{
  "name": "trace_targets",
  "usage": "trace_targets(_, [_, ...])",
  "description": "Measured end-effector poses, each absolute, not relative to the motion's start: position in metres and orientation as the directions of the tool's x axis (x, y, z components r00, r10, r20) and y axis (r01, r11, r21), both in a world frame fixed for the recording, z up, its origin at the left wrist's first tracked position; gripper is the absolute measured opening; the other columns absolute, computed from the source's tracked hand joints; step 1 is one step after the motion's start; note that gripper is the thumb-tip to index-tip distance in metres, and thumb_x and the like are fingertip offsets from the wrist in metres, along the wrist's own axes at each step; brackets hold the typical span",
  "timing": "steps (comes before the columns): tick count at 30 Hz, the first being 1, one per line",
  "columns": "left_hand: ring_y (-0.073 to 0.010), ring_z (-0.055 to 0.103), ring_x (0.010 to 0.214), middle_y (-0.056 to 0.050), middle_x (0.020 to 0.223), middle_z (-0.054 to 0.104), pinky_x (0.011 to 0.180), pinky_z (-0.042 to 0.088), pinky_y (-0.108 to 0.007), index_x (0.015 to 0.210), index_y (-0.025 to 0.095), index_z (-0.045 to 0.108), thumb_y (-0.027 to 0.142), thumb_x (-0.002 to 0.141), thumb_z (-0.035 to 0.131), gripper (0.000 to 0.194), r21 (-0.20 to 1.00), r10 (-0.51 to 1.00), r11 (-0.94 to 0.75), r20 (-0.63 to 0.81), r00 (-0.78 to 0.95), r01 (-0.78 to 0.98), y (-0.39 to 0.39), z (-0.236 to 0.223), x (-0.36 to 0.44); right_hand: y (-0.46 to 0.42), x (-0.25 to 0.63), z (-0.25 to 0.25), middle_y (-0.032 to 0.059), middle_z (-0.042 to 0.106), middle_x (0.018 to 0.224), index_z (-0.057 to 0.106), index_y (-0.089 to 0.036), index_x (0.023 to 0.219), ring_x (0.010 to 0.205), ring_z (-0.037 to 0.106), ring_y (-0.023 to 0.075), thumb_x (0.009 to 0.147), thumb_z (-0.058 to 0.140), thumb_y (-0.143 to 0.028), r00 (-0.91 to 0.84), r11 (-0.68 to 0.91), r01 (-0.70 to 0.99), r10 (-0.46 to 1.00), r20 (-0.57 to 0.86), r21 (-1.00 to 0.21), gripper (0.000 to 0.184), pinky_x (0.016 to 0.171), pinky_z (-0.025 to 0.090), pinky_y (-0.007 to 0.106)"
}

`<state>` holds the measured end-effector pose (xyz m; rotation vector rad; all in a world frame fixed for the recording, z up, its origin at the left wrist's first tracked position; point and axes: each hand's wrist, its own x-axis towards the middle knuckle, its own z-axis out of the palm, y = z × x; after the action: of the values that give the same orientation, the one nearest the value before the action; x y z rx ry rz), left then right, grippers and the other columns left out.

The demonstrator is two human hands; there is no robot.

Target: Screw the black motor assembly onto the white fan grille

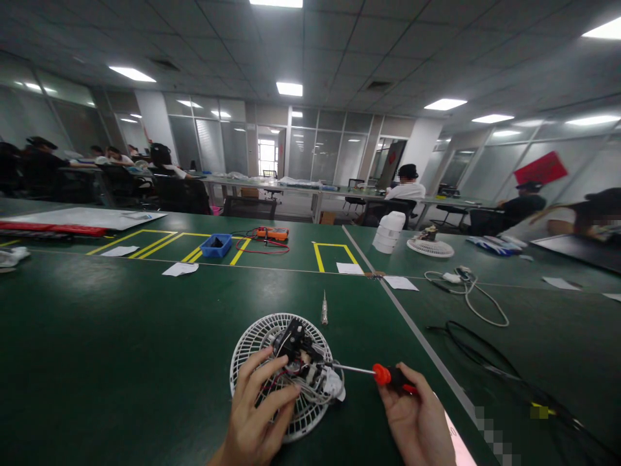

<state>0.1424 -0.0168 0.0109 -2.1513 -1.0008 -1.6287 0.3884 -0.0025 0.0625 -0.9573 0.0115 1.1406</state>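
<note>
A round white fan grille (241,346) lies on the green table in front of me, with a black motor unit (291,338), wires and small white parts on it. My left hand (262,404) holds this fan assembly, its curved fingers on the motor side. My right hand (417,408) grips a red and black screwdriver (383,375) by its handle. Its shaft points left, and the tip reaches among the parts at the assembly's right side; exactly what it touches is hidden. Beyond the grille lies a second, slim screwdriver with a clear handle (325,314).
Farther back are a blue bin (216,246), an orange multimeter (272,233) with leads, and paper slips (180,268). To the right are a white cylindrical part (389,233), another fan grille (430,248), a grey cable (478,310) and a black cable (485,356). Several people sit at other tables.
</note>
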Motion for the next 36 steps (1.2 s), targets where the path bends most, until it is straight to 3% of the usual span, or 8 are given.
trace_targets(4, [-0.0324, 0.046, 0.135, -0.012, 0.133, 0.060, 0.102, 0.049, -0.050, 0.086, 0.019, 0.070, 0.007, 0.088, 0.062, 0.014, 0.223, 0.404, -0.735, 0.902, 0.150, 0.640, -0.017, 0.006, 0.138, -0.003, 0.389, 0.063, -0.0003, 0.065, 0.073, 0.064, -0.015, 0.072, 0.065, 0.065, 0.0139, 0.055, 0.081, -0.010, 0.466, 0.078, -0.767, 0.749, -0.470, -0.637, 0.025, 0.058, 0.063, 0.024])
trace_targets(7, [-0.0338, 0.045, 0.135, -0.012, 0.137, 0.059, 0.104, 0.046, -0.053, 0.067, 0.017, 0.062, 0.008, 0.090, 0.057, 0.025, 0.218, 0.416, -0.748, 0.890, 0.188, 0.626, -0.019, 0.004, 0.136, -0.003, 0.389, 0.063, 0.0002, 0.066, 0.074, 0.065, -0.015, 0.074, 0.066, 0.065, 0.0147, 0.055, 0.081, -0.011, 0.458, 0.069, -0.766, 0.757, -0.466, -0.640, 0.025, 0.058, 0.063, 0.025])
trace_targets(11, [-0.0336, 0.049, 0.131, -0.011, 0.132, 0.062, 0.102, 0.048, -0.053, 0.066, 0.017, 0.061, 0.007, 0.088, 0.056, 0.025, 0.227, 0.424, -0.734, 0.889, 0.171, 0.640, -0.020, 0.005, 0.138, -0.003, 0.390, 0.061, -0.0002, 0.065, 0.074, 0.064, -0.016, 0.073, 0.066, 0.065, 0.0141, 0.055, 0.083, -0.011, 0.453, 0.064, -0.760, 0.766, -0.456, -0.647, 0.027, 0.059, 0.062, 0.024])
trace_targets(19, [-0.0303, 0.054, 0.126, -0.010, 0.125, 0.064, 0.098, 0.054, -0.049, 0.103, 0.022, 0.072, 0.009, 0.087, 0.060, 0.024, 0.177, 0.372, -0.741, 0.911, 0.176, 0.648, -0.017, 0.009, 0.139, -0.003, 0.394, 0.051, -0.0013, 0.066, 0.075, 0.064, -0.018, 0.074, 0.069, 0.066, 0.0144, 0.056, 0.088, -0.015, 0.440, 0.055, -0.744, 0.790, -0.427, -0.665, 0.030, 0.063, 0.063, 0.024])
trace_targets(25, [-0.0251, 0.059, 0.120, -0.009, 0.105, 0.064, 0.098, 0.054, -0.041, 0.089, 0.017, 0.062, 0.002, 0.083, 0.063, 0.017, 0.241, 0.369, -0.765, 0.924, 0.099, 0.597, -0.018, 0.012, 0.142, -0.002, 0.393, 0.049, -0.0012, 0.066, 0.075, 0.065, -0.017, 0.074, 0.070, 0.065, 0.0138, 0.056, 0.089, -0.016, 0.449, 0.071, -0.738, 0.794, -0.410, -0.672, 0.030, 0.063, 0.062, 0.023])
trace_targets(28, [-0.0251, 0.057, 0.122, -0.009, 0.107, 0.065, 0.100, 0.053, -0.042, 0.093, 0.017, 0.061, 0.002, 0.085, 0.058, 0.017, 0.274, 0.399, -0.771, 0.911, 0.101, 0.575, -0.018, 0.008, 0.140, -0.002, 0.393, 0.048, -0.0016, 0.066, 0.075, 0.065, -0.018, 0.073, 0.070, 0.065, 0.0136, 0.055, 0.089, -0.016, 0.448, 0.066, -0.737, 0.793, -0.412, -0.673, 0.030, 0.063, 0.062, 0.023])
trace_targets(33, [-0.0250, 0.056, 0.126, -0.011, 0.122, 0.066, 0.101, 0.054, -0.043, 0.127, 0.016, 0.059, 0.001, 0.088, 0.053, 0.041, 0.270, 0.417, -0.753, 0.901, 0.117, 0.601, -0.016, 0.002, 0.136, -0.003, 0.393, 0.046, -0.0039, 0.065, 0.074, 0.064, -0.019, 0.074, 0.070, 0.065, 0.0139, 0.051, 0.093, -0.020, 0.457, 0.086, -0.694, 0.820, -0.345, -0.715, 0.037, 0.064, 0.062, 0.025])
trace_targets(36, [-0.0254, 0.056, 0.125, -0.011, 0.123, 0.067, 0.102, 0.053, -0.043, 0.133, 0.017, 0.057, 0.008, 0.090, 0.058, 0.044, 0.245, 0.428, -0.745, 0.889, 0.163, 0.620, -0.015, 0.002, 0.137, -0.004, 0.391, 0.045, -0.0044, 0.066, 0.075, 0.064, -0.019, 0.075, 0.071, 0.065, 0.0141, 0.048, 0.095, -0.024, 0.450, 0.083, -0.672, 0.835, -0.318, -0.736, 0.041, 0.064, 0.061, 0.025])
